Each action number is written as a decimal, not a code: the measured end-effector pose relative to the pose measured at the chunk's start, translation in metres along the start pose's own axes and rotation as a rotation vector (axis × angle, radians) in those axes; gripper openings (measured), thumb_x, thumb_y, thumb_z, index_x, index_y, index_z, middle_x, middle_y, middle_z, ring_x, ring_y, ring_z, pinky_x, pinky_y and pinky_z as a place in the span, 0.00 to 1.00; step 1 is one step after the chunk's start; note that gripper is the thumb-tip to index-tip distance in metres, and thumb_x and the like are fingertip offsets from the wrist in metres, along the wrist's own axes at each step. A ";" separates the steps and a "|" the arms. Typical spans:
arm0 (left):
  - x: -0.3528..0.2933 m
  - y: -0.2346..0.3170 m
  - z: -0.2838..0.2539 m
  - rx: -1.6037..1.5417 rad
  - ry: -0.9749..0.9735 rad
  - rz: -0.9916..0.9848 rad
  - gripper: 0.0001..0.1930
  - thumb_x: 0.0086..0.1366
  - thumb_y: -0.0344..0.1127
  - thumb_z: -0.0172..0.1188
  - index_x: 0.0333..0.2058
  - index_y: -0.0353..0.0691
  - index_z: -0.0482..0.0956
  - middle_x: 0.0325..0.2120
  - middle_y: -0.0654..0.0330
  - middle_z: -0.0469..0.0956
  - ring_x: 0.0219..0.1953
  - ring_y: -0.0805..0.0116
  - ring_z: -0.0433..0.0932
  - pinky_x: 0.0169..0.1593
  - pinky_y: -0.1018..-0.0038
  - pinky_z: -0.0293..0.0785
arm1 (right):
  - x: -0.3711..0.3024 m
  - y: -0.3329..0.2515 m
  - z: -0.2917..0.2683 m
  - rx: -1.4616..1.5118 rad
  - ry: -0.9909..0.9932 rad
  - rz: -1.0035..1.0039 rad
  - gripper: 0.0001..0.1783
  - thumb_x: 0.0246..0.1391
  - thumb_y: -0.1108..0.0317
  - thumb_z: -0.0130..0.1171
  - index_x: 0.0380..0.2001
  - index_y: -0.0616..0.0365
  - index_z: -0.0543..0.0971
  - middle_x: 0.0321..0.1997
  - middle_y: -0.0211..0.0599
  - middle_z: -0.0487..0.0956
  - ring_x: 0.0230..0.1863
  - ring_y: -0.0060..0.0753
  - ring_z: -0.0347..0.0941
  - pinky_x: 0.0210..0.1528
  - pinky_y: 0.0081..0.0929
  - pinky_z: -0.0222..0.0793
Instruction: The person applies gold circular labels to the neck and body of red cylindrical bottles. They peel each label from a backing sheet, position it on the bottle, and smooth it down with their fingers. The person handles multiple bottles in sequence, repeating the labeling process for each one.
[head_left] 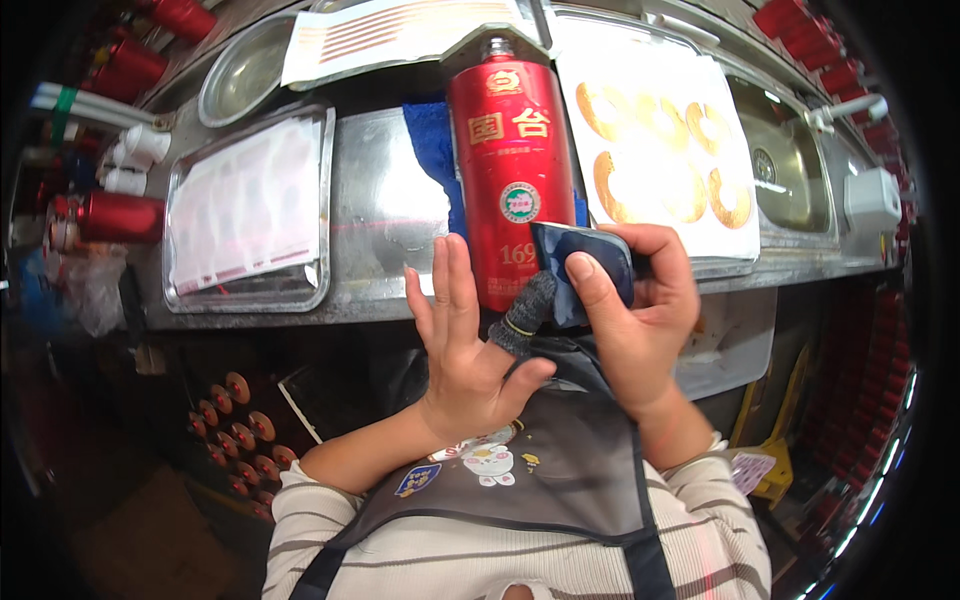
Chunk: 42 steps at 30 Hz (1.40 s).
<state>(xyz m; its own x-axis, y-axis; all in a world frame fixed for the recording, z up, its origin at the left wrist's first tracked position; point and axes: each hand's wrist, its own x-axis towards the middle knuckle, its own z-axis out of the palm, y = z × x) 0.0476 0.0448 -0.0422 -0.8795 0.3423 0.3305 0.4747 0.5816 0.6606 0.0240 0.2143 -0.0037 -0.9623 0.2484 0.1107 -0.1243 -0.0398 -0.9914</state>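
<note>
A large red bottle (505, 130) with gold lettering and a round green-and-white emblem lies in front of me, its neck pointing away. Under it a blue cloth (430, 150) shows. My right hand (645, 320) grips a flat dark-blue scraper-like piece (592, 265) between thumb and fingers, over the bottle's near right end. My left hand (465, 350) is spread, with a dark knit finger sleeve (525, 315) on the index finger. That fingertip meets the edge of the held piece; the other fingers point up beside the bottle, with nothing in the palm.
At left is a metal tray (323, 240) with a pale sheet (250, 200); a metal bowl (212, 100) stands behind. On the right lies a white sheet with gold ring-like decals (665, 150), beside a sink (815, 190). More red bottles (125, 217) line the sides.
</note>
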 end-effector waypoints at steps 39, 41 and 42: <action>0.025 -0.026 0.010 -0.142 0.223 -0.074 0.34 0.51 0.40 0.75 0.56 0.35 0.74 0.60 0.46 0.71 0.62 0.52 0.72 0.67 0.32 0.47 | 0.193 -0.038 0.088 -0.915 -1.018 -0.884 0.14 0.47 0.79 0.65 0.40 0.60 0.77 0.35 0.45 0.80 0.37 0.54 0.78 0.38 0.39 0.75; 0.026 -0.027 0.010 -0.165 0.232 -0.086 0.37 0.53 0.40 0.74 0.60 0.36 0.70 0.60 0.48 0.72 0.62 0.52 0.72 0.68 0.35 0.44 | 0.182 -0.044 0.077 -0.861 -0.849 -0.881 0.13 0.48 0.78 0.66 0.39 0.60 0.78 0.35 0.44 0.81 0.35 0.50 0.80 0.38 0.35 0.76; 0.024 -0.029 0.011 -0.175 0.229 -0.085 0.39 0.55 0.41 0.73 0.63 0.37 0.67 0.60 0.50 0.73 0.62 0.52 0.72 0.69 0.38 0.41 | 0.173 -0.050 0.065 -0.773 -0.860 -0.834 0.13 0.48 0.76 0.68 0.38 0.61 0.79 0.34 0.43 0.81 0.33 0.41 0.80 0.37 0.29 0.75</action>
<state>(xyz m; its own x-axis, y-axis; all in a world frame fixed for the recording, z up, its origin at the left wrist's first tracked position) 0.0132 0.0444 -0.0606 -0.9102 0.1107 0.3992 0.4031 0.4585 0.7920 -0.1516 0.1960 0.0699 -0.5539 -0.7298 0.4007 -0.8262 0.4223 -0.3729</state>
